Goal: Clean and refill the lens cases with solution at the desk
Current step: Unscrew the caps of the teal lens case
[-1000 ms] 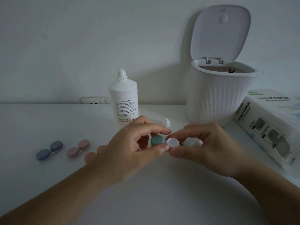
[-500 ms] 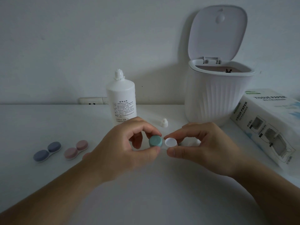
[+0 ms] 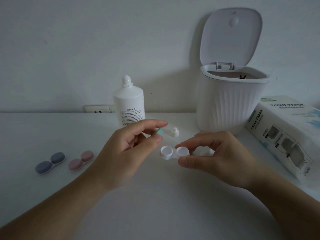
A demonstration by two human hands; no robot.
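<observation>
My right hand [image 3: 214, 153] pinches a white lens case [image 3: 173, 152] by its right well, just above the desk; both wells stand uncovered. My left hand [image 3: 128, 149] holds a teal cap [image 3: 159, 132] between thumb and forefinger, lifted up and left of the case. The white solution bottle [image 3: 129, 108] stands uncapped behind my left hand, and its small cap [image 3: 174, 132] lies on the desk beside it. A blue lens case [image 3: 50, 162] and a pink lens case [image 3: 81, 160], both capped, lie at the left.
A white ribbed bin [image 3: 230, 104] with its lid up stands at the back right. A tissue paper box [image 3: 284, 134] lies along the right edge. A wall socket [image 3: 97, 109] sits behind the bottle at the desk's [image 3: 155, 205] far edge.
My left hand has taken the teal cap off the case and lifted it away up and left. The second white well now shows uncovered in my right hand's grip.
</observation>
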